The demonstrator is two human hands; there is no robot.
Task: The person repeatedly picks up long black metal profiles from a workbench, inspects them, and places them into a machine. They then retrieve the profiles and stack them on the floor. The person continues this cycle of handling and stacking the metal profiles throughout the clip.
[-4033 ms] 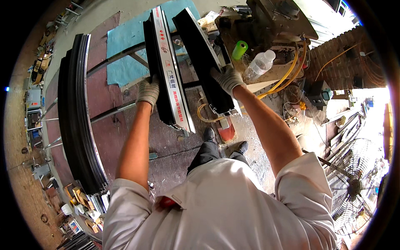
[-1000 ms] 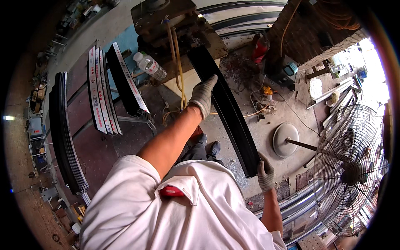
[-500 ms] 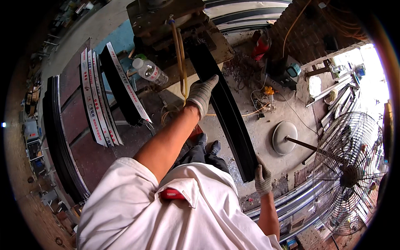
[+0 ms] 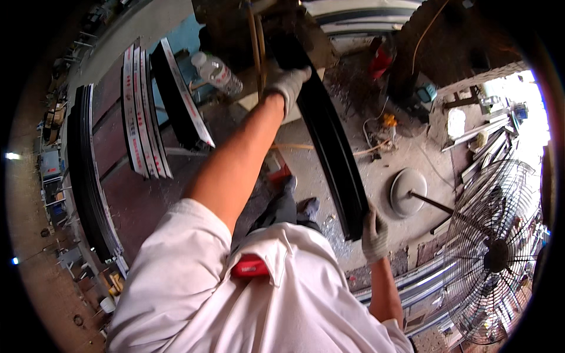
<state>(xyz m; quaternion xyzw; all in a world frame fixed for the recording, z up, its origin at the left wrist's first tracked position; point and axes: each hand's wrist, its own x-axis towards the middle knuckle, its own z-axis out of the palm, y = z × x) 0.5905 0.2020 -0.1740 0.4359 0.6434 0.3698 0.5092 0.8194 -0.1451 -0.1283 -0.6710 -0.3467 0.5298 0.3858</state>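
A long black metal profile [image 4: 329, 141] slants from the machine [image 4: 235, 35] at the top down toward my right side. My left hand [image 4: 288, 88], in a pale knitted glove, grips it near its far end, with the fingers laid over its edge. Gloved in the same way, my right hand [image 4: 373, 236] holds the near end from the right side, thumb up along it. The profile's far tip is in shadow at the machine, and I cannot tell whether it touches. A tan hose [image 4: 257, 41] hangs just left of that tip.
On the left table [image 4: 115, 120] lie several profiles with printed white film [image 4: 140, 112] and a stack of black profiles [image 4: 88, 170]. A clear water bottle [image 4: 218, 73] stands by the machine. A caged fan [image 4: 494, 253] with a round base [image 4: 407, 193] is at right; a red bottle [image 4: 381, 62] stands beyond.
The view has shifted, so most surroundings sit slightly to the right and higher. Both hands still hold the black profile, which has moved slightly toward the machine.
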